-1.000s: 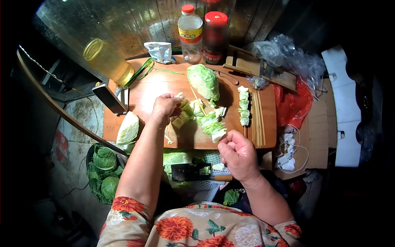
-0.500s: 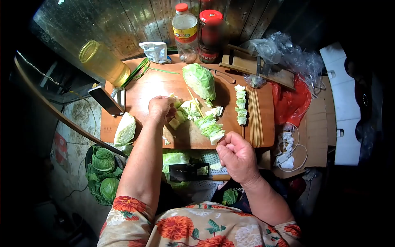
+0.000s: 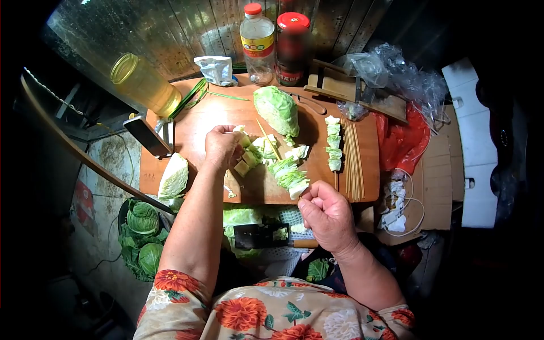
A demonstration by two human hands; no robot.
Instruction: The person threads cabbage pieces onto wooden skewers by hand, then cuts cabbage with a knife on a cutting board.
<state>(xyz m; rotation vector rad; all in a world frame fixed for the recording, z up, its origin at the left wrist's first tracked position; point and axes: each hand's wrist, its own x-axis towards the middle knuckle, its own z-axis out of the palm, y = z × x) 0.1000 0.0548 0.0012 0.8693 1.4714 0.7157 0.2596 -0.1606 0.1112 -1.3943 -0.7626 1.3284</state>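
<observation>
My right hand (image 3: 327, 215) is closed on the lower end of a skewer threaded with cabbage pieces (image 3: 289, 174); its bare stick slants up and left. My left hand (image 3: 222, 146) has its fingers pinched at a small pale cabbage piece (image 3: 239, 130), beside a pile of cut cabbage (image 3: 247, 161). Behind them stands a large cabbage chunk (image 3: 276, 112) on the wooden board (image 3: 198, 127). A finished-looking cabbage skewer (image 3: 334, 144) lies at the right, beside a row of bare sticks (image 3: 354, 161). A cabbage wedge (image 3: 174, 177) rests at the left edge.
A phone (image 3: 146, 136) leans at the board's left, near a jar of yellow liquid (image 3: 146, 88). Behind are a bottle (image 3: 258, 48) and red-lidded jar (image 3: 292, 51). A cleaver (image 3: 260, 236) lies below the board. Whole cabbages (image 3: 143, 218) sit lower left; a red bag (image 3: 402, 141) is right.
My left hand has moved slightly left and down from where it was a second ago, its fingers still pinched. My right hand keeps its hold on the skewer. The view has shifted slightly.
</observation>
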